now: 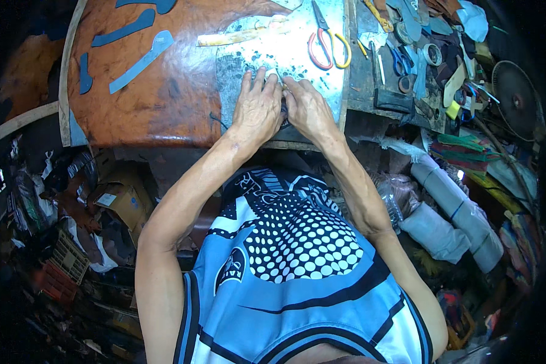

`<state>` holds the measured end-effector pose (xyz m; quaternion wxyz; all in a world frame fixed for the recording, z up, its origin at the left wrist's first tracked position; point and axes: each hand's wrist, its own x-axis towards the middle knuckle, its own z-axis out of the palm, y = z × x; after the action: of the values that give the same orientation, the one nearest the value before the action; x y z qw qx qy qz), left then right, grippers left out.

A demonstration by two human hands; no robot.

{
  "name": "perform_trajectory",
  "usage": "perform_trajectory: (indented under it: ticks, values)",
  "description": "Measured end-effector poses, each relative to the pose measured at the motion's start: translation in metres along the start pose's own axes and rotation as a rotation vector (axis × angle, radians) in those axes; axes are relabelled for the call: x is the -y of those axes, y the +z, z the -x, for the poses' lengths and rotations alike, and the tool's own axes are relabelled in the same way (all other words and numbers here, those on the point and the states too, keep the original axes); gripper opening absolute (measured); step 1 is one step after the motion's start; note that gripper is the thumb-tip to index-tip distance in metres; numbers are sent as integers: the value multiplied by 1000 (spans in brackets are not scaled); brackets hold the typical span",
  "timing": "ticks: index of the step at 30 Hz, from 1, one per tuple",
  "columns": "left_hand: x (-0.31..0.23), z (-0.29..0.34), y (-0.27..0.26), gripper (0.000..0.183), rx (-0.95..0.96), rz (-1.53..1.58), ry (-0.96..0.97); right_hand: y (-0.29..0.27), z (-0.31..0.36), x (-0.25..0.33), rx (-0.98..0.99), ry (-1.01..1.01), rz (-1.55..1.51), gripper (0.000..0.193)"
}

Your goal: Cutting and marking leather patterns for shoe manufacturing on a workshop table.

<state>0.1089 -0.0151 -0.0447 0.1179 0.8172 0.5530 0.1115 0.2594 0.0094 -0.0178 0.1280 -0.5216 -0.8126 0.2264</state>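
Note:
My left hand (256, 104) lies on the grey, dark-speckled metal sheet (236, 70), its fingers stretched forward and a little apart. Close beside it, my right hand (310, 110) bends its fingers inward, and the fingertips meet the left hand's edge. Whatever the right fingers grip is hidden. A small pale piece (273, 73) shows at the left fingertips. Between the palms is a dark gap with a rounded dark thing I cannot make out. Scissors (325, 37) with one red and one yellow handle lie beyond the right hand. A yellowish strip (233, 38) rests beyond the left hand.
Brown leather (164, 112) covers the table's left side, with several blue-grey cut pieces (142, 62) on it. Tools, tape rolls (432, 54) and scraps crowd the right bench. A round fan (515, 100) stands far right. Wrapped rolls (455, 203) and a cardboard box (124, 200) sit below.

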Motion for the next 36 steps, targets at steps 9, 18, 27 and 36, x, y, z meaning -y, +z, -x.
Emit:
perform_trajectory:
  ticks: [9, 18, 27, 36]
  values:
    - [-4, 0, -2, 62, 39, 37, 0, -6, 27, 0, 37, 51, 4, 26]
    - [0, 3, 1, 64, 67, -5, -10, -16, 85, 5, 60, 141, -7, 26]
    - [17, 55, 19, 48, -287, 337, -86, -12, 58, 0, -94, 198, -7, 35]
    - [-7, 61, 58, 28, -291, 426, -17, 25, 30, -23, -85, 294, 18, 37]
